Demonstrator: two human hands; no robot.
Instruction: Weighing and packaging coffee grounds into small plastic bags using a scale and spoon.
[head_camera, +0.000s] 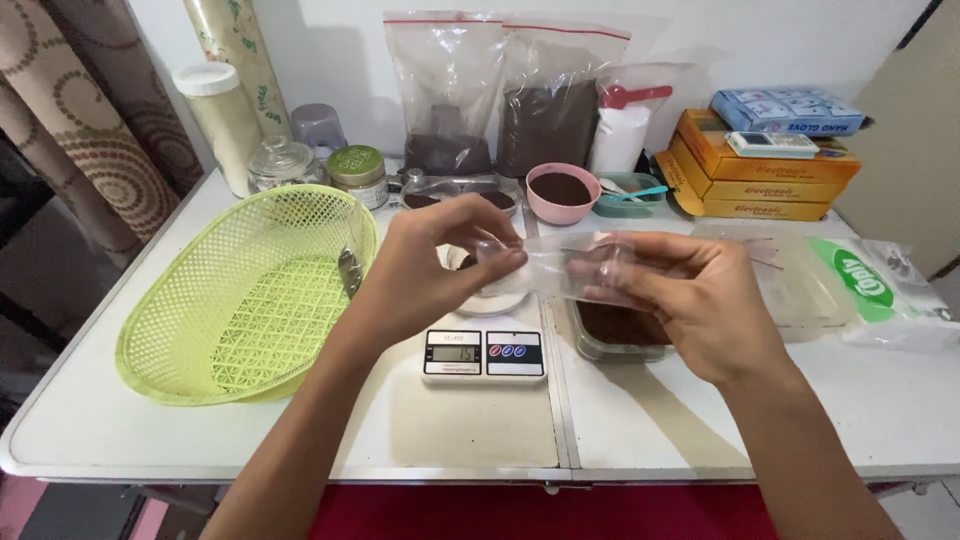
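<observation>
My left hand (425, 268) and my right hand (690, 295) hold a small clear plastic bag (565, 265) stretched between them, above a white digital kitchen scale (485, 353). A pale bowl (490, 300) sits on the scale, mostly hidden behind my left hand. Under my right hand lies a clear container of dark brown powder (620, 330).
A lime-green mesh basket (245, 300) stands at the left. At the back are two zip bags of dark powder (500, 110), a pink bowl of powder (562, 192), jars (357, 172), a teal tray (628, 195), stacked orange boxes (760, 170) and a pack of plastic bags (850, 285) at right.
</observation>
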